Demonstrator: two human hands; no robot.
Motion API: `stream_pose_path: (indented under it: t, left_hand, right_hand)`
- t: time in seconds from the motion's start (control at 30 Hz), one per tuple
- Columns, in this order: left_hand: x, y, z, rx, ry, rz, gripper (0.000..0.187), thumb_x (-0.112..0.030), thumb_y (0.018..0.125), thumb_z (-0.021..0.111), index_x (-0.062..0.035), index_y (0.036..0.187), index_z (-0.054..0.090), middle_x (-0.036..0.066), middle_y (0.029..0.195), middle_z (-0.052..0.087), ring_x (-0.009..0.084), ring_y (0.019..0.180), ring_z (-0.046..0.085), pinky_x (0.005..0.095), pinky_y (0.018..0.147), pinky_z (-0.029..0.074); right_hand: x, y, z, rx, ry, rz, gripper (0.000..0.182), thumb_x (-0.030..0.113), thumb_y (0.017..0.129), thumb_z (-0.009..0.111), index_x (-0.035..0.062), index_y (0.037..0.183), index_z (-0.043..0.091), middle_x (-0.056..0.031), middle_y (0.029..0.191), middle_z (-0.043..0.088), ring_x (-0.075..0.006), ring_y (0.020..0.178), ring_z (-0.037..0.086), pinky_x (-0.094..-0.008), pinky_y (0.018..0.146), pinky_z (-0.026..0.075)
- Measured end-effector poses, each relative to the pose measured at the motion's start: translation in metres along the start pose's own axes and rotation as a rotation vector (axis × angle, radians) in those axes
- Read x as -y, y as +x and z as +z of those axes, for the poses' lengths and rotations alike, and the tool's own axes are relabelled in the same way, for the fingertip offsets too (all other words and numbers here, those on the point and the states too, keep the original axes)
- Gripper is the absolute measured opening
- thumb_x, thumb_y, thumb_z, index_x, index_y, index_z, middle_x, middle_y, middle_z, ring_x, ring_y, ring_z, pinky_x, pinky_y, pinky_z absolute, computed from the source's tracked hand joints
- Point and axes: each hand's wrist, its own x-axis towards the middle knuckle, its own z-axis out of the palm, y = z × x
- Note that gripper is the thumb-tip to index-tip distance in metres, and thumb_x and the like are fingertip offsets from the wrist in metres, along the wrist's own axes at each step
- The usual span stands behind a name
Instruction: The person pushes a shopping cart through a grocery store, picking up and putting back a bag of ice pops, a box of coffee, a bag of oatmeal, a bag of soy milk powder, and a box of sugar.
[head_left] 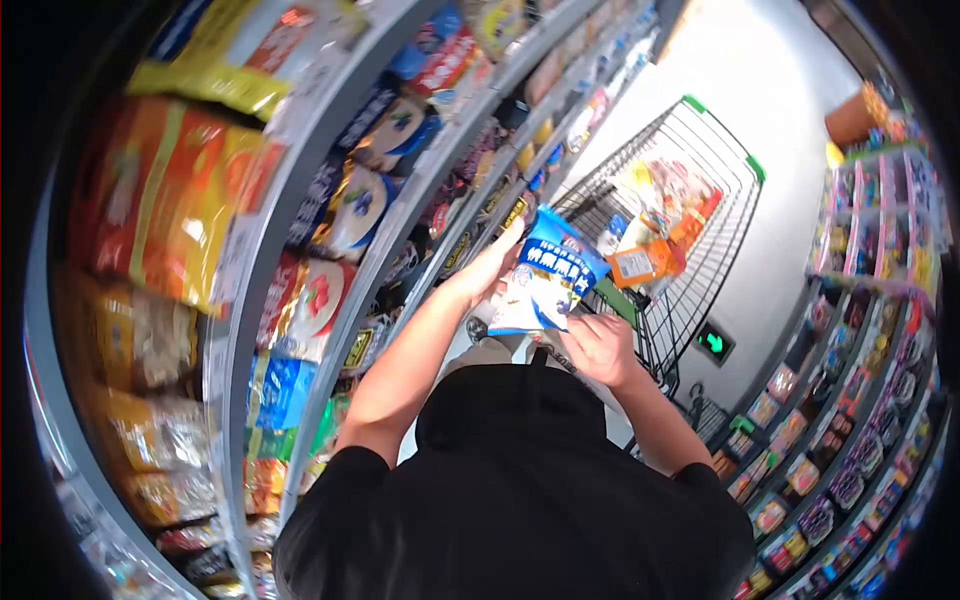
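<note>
A blue and white snack bag [548, 272] with large white characters is held up in front of my chest, its printed face toward me. My left hand [490, 268] grips the bag's left edge, thumb up along the side and the other fingers partly hidden behind it. At the lower right corner, my right hand [603, 346] has its fingers curled in and closed on the bag's edge. Just beyond the bag stands a wire shopping cart [690, 300] with green corner pieces. Inside the cart lie an orange package [645, 262] and other bagged goods.
Tall shelves [330, 90] packed with bagged food rise close on my left. Across the aisle on the right are more stocked shelves [830, 440]. A green arrow sign [714, 343] lies on the pale floor [790, 110] beside the cart.
</note>
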Motion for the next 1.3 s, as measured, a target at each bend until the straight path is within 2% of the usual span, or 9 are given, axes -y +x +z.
stream_pose_path:
  t: [0.07,0.13,0.27,0.4,0.47,0.83,0.97,1.17,1.3]
  left_hand:
    - [-0.008,-0.032,0.021,0.028,-0.150,0.112,0.084,-0.073,0.105,0.058,-0.0010,0.148,0.061,0.013,0.131,0.077,0.0233,0.111,0.076,0.0398,0.096,0.063]
    - [0.008,-0.044,0.018,-0.060,-0.084,0.173,0.055,-0.027,0.094,0.088,0.0029,0.135,0.065,0.013,0.121,0.078,0.0204,0.100,0.078,0.0382,0.090,0.065]
    - [0.045,-0.081,-0.001,-0.224,-0.279,0.356,0.050,-0.010,0.092,0.085,0.0041,0.135,0.065,0.016,0.123,0.077,0.0236,0.106,0.078,0.0406,0.097,0.064]
    - [0.052,-0.134,0.007,-0.214,-0.441,0.577,0.049,-0.008,0.095,0.082,0.0009,0.139,0.064,0.014,0.127,0.077,0.0227,0.110,0.077,0.0408,0.101,0.062]
    - [0.050,-0.146,0.014,-0.190,-0.472,0.675,0.048,-0.009,0.097,0.081,-0.0003,0.141,0.063,0.013,0.128,0.077,0.0222,0.112,0.076,0.0407,0.102,0.062]
    - [0.047,-0.179,-0.005,-0.327,-0.413,0.667,0.049,-0.040,0.107,0.072,-0.0031,0.139,0.065,0.009,0.127,0.076,0.0170,0.114,0.074,0.0358,0.101,0.060]
    - [0.058,-0.190,-0.001,-0.270,-0.329,0.692,0.049,-0.016,0.099,0.082,-0.0014,0.141,0.062,0.011,0.129,0.076,0.0184,0.113,0.075,0.0362,0.100,0.062]
    - [0.062,-0.194,-0.027,-0.226,-0.423,0.693,0.047,-0.013,0.097,0.082,-0.0020,0.139,0.064,0.010,0.126,0.077,0.0190,0.111,0.076,0.0358,0.099,0.061]
    - [0.058,-0.192,-0.040,-0.116,-0.462,0.737,0.045,-0.011,0.098,0.080,-0.0014,0.140,0.064,0.011,0.129,0.076,0.0216,0.115,0.075,0.0384,0.103,0.059]
  right_hand:
    - [0.009,0.004,0.009,0.040,0.019,-0.066,0.017,0.011,0.085,0.084,0.0058,0.096,0.073,-0.0062,0.083,0.070,-0.0257,0.068,0.070,-0.0382,0.059,0.053]
    - [0.020,0.012,0.016,0.086,0.052,-0.129,0.016,0.013,0.085,0.086,0.0066,0.094,0.074,-0.0062,0.080,0.070,-0.0264,0.066,0.070,-0.0386,0.058,0.054]
    - [0.033,0.030,0.010,0.221,0.469,0.176,0.017,0.013,0.088,0.089,0.0034,0.089,0.075,-0.0057,0.065,0.067,-0.0157,0.055,0.064,-0.0309,0.055,0.050]
    - [-0.006,0.025,0.044,0.162,0.853,0.635,0.039,0.010,0.100,0.077,0.0049,0.136,0.064,-0.0082,0.112,0.077,-0.0135,0.098,0.071,-0.0274,0.080,0.055]
    - [0.032,0.061,0.045,0.214,1.161,0.891,0.046,0.008,0.099,0.077,0.0028,0.141,0.060,-0.0089,0.119,0.075,-0.0163,0.109,0.071,-0.0296,0.088,0.057]
    - [0.080,0.111,0.081,0.165,1.145,0.830,0.040,0.009,0.094,0.086,-0.0015,0.129,0.068,-0.0088,0.115,0.079,-0.0157,0.098,0.076,-0.0327,0.090,0.061]
    - [0.082,0.115,0.099,0.117,1.195,0.819,0.041,0.011,0.095,0.087,-0.0017,0.129,0.068,-0.0090,0.115,0.079,-0.0150,0.100,0.075,-0.0324,0.091,0.060]
    - [0.092,0.130,0.099,0.132,0.981,0.859,0.038,0.035,0.112,0.068,-0.0009,0.124,0.073,-0.0053,0.112,0.076,-0.0105,0.094,0.069,-0.0289,0.084,0.055]
    - [0.092,0.130,0.100,0.070,0.878,0.877,0.037,0.034,0.109,0.073,-0.0025,0.109,0.077,-0.0018,0.102,0.076,-0.0075,0.091,0.063,-0.0280,0.083,0.051]
